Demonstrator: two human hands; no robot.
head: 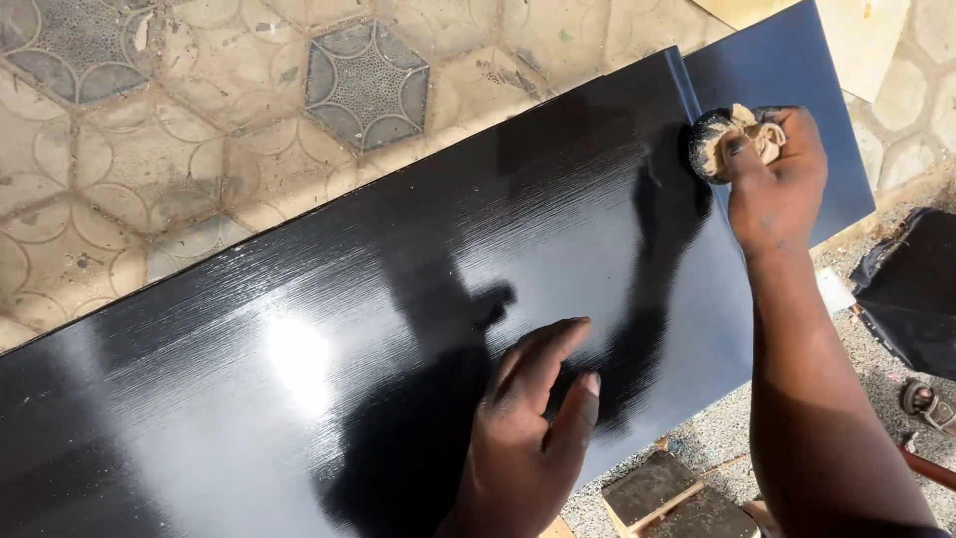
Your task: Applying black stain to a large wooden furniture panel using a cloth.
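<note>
1. Black glossy board, head view: long lacquered panel with fine brushed grain, lying flat and running diagonally from lower left to upper right, wet-looking sheen and a bright glare patch left of the left hand.
2. Right hand: fingers curled tight around a stained cloth wad, tan and blackened; wad bulges out on the thumb side and presses onto the board near its far end. Grip fully closed on the wad.
3. Left hand: holds nothing, fingers loosely bent and together, fingertips resting on the board surface near its near edge; palm lifted a bit.
4. Dark blue panel: matte, lies just beyond the right hand's grip, under or beside the black board's end; cannot tell which.
5. Patterned tile floor: hexagon and circle motifs, dusty, on the far side of the board from both hands.
6. Wooden blocks: below the board edge, between the two forearms, on gritty ground.
7. Black sheet: crumpled, outward of the right forearm.
</note>
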